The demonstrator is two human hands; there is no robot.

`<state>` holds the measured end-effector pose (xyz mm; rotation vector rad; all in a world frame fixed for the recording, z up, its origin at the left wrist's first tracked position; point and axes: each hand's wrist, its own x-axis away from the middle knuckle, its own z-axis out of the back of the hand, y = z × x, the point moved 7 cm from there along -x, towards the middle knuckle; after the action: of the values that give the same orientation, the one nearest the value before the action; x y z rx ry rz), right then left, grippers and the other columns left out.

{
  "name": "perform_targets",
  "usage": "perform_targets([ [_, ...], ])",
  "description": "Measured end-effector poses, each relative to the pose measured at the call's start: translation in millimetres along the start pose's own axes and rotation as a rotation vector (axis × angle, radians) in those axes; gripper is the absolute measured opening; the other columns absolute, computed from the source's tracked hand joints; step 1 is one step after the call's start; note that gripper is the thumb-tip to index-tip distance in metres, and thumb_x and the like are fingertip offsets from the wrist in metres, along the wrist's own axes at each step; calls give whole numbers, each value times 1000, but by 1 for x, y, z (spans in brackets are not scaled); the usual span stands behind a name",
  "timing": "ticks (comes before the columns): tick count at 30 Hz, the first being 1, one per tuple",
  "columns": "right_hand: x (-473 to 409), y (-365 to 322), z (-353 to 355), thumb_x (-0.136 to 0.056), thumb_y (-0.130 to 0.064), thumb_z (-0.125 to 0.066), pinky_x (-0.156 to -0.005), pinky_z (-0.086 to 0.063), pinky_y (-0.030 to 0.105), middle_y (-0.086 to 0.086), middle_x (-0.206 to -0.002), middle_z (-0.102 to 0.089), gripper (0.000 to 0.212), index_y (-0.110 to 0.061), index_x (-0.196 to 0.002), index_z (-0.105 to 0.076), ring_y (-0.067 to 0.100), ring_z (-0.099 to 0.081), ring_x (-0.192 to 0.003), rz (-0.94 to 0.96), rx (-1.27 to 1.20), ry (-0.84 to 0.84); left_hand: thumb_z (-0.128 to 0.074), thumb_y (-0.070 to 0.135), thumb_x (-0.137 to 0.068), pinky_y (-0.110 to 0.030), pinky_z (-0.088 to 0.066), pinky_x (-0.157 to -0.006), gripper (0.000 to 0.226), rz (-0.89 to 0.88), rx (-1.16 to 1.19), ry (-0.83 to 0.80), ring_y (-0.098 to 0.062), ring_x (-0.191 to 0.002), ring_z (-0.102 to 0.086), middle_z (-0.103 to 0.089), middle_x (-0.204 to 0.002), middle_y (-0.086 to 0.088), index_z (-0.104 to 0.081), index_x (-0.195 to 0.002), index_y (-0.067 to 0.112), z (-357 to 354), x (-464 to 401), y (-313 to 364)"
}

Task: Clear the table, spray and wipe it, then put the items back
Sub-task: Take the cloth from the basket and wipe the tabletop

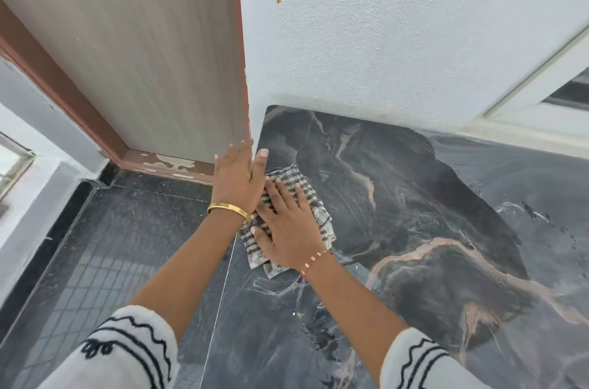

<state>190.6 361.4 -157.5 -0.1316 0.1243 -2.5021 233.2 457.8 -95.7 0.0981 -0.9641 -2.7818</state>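
A black-and-white striped cloth [322,216] lies crumpled on the dark marble table [430,229], near its far left corner. My right hand [287,226] lies flat on the cloth with fingers spread, pressing it against the tabletop. My left hand [239,178] rests flat at the table's left edge, thumb on the top and fingers against the wall corner, touching the cloth's left side. No other items stand on the visible tabletop.
A white textured wall [398,38] borders the table's far side. A pale wooden door [143,54] with a brown frame stands at the left. Dark tiled floor [111,245] lies below the table's left edge. A white window frame [548,95] sits at the right.
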Motion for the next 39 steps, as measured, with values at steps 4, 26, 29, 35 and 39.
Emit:
perform_targets([
  [4,-17,8,2,-91,-48,-30,-116,4,47,11,-158,-13,63,-25,-148,-20,27,-9,-147,-41,-45,36,-23,37,-96,-48,-14,-116,54,23,-12,-17,-31,-138,-27,-39,-144,-18,-35,-138,5,1,1,-19],
  [26,-167,93,22,-94,-46,-30,-117,-2,50,11,-158,-11,63,-24,-150,-11,26,-8,-146,-148,-14,77,-23,37,-96,-42,-9,-118,55,52,37,-8,-25,-141,-22,-33,-148,-14,-32,-140,7,-28,-42,-21],
  [29,-153,101,24,-95,-44,-29,-118,-3,49,10,-158,-11,61,-25,-150,-11,26,-9,-146,-101,-9,74,-22,39,-95,-44,-11,-118,56,20,54,-9,-26,-140,-24,-36,-147,-13,-33,-139,7,-34,-39,-6],
  [35,-90,184,31,-95,-40,-31,-118,-2,46,7,-159,-11,59,-26,-150,-12,23,-9,-147,-220,-33,82,-25,38,-96,-43,-11,-118,53,-12,58,-51,-27,-140,-24,-36,-147,-11,-34,-139,9,-62,-36,28],
  [39,-49,242,36,-95,-37,-32,-119,-3,45,7,-159,-11,59,-27,-149,-12,22,-9,-147,-335,-47,86,-26,37,-96,-42,-6,-116,53,-78,62,-107,-28,-140,-23,-37,-146,-13,-34,-139,7,-95,-30,68],
])
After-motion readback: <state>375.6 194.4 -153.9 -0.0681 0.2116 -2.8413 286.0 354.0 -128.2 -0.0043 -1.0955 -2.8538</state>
